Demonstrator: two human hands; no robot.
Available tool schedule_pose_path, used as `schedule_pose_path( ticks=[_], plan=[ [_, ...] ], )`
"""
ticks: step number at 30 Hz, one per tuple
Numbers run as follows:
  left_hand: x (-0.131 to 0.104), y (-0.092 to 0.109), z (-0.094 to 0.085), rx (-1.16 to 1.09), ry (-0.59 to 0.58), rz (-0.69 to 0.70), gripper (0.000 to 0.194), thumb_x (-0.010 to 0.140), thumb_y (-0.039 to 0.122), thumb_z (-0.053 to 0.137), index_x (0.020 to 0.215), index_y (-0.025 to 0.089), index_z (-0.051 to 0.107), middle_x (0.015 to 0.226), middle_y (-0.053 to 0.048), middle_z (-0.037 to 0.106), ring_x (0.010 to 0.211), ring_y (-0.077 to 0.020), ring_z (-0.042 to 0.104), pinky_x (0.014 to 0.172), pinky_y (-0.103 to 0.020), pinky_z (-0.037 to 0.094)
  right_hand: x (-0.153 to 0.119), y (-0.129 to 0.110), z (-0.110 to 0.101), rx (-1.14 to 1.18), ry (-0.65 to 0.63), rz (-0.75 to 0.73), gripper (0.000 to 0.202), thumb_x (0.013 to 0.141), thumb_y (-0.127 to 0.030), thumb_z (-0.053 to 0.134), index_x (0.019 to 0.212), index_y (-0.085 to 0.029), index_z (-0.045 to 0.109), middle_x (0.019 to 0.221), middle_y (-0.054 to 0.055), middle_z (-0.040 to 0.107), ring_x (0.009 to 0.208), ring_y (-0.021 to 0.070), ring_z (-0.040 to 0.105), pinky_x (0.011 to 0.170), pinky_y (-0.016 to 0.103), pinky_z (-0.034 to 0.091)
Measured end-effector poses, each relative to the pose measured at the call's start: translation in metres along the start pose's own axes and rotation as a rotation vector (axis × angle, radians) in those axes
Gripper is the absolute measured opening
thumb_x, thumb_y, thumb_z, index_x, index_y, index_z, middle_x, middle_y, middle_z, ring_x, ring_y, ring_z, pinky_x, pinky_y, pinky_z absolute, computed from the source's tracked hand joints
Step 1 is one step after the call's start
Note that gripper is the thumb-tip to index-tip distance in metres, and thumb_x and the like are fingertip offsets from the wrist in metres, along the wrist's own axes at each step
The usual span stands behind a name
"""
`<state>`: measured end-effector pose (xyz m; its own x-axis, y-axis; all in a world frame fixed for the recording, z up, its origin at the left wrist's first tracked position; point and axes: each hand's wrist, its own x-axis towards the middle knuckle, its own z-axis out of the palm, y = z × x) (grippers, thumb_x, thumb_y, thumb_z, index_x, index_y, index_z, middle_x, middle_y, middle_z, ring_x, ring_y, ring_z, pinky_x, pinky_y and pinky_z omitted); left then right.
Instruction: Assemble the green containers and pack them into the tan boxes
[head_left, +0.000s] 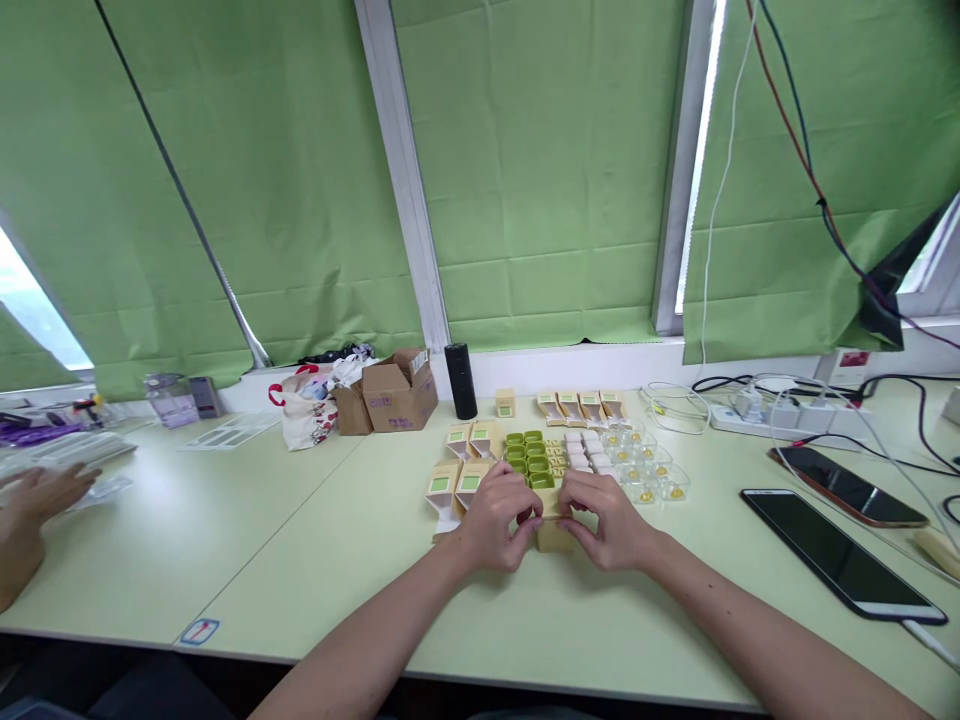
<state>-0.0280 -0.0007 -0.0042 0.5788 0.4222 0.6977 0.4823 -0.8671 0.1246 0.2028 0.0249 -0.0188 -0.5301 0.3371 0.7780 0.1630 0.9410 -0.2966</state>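
Between my hands, near the middle of the table, is a small kraft-paper box (555, 536). My left hand (501, 515) pinches its left upper edge, and my right hand (609, 518) pinches the right one. Just beyond stand green square cups (529, 452), small yellowish pieces (556, 456), white blocks (587, 450) and clear cups with yellow centres (646, 466). Open kraft boxes with green labels (442, 485) lie to the left of the cups. More open boxes (581, 406) form a row at the back, with one closed box (505, 403) beside them.
A black cylinder (460, 381), cardboard box (400, 392) and cloth bag (308, 412) stand at the back. Two phones (840, 550) and a power strip (787, 420) with cables lie right. Another person's hands (37, 510) are at far left.
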Motion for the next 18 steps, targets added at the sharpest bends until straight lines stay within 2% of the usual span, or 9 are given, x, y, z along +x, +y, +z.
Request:
schedule_pose_path(
  ticks=[13,15,18],
  plan=[
    [0.0008,0.0022,0.0002,-0.020,-0.027,-0.019,0.009,0.088,0.022,0.057,0.079,0.022,0.055,0.064,0.000,0.059,0.063,-0.0187,0.052,0.075,-0.040,0.038,-0.0019,0.0027,0.0017,0.013,-0.012,0.031,0.021,0.081,-0.010,0.062,0.075,-0.024,0.048,0.068,-0.003,0.053,0.060,0.0149,0.047,0.058,0.029,0.032],
    [0.0008,0.0022,0.0015,0.005,0.009,-0.060,0.009,0.090,0.021,0.056,0.081,0.022,0.058,0.065,0.000,0.061,0.063,-0.0186,0.054,0.075,-0.040,0.038,-0.0016,0.0029,0.0005,0.006,-0.032,0.030,0.020,0.081,-0.010,0.061,0.078,-0.024,0.048,0.070,-0.002,0.055,0.062,0.0153,0.048,0.059,0.029,0.033],
    [0.0008,0.0002,0.0044,0.081,0.077,-0.178,0.016,0.094,0.016,0.053,0.094,0.021,0.068,0.073,-0.003,0.070,0.067,-0.0202,0.061,0.076,-0.040,0.040,-0.0009,0.0028,-0.0031,-0.030,-0.079,0.036,0.018,0.081,-0.011,0.062,0.088,-0.024,0.052,0.077,0.000,0.060,0.067,0.0173,0.052,0.061,0.030,0.035]
  ],
)
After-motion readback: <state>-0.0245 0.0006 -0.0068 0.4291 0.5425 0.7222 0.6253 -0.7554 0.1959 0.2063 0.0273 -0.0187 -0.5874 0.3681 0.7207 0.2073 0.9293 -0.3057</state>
